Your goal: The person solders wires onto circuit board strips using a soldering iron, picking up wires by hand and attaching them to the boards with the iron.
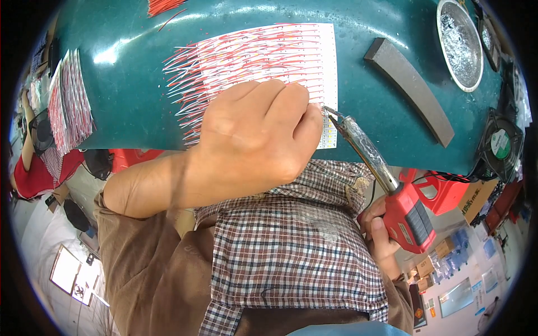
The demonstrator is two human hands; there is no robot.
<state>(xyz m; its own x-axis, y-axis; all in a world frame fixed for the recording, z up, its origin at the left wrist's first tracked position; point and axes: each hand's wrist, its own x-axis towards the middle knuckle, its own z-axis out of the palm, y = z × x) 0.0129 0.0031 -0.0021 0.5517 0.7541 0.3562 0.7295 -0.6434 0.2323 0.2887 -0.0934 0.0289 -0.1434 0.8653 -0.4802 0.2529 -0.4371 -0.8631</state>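
My left hand [260, 126] is closed over the lower right of a white circuit board panel [329, 61], its fingertips turned down and hidden. What they pinch, if anything, does not show. Rows of thin red and white wires [252, 56] run across the panel and fan out past its left edge. Low on the right, my right hand [381, 232] grips a red soldering gun [412, 221]. The metal barrel [364, 145] slants up to the left, and its tip reaches the panel's right side, close beside my left thumb.
On the green table [386, 22] lie a dark curved bar [412, 89] and a round metal dish [460, 47] with silvery bits. A wired bundle [70, 103] hangs over the left edge; loose red wires [162, 5] lie at the far side. A black fan [499, 143] stands right.
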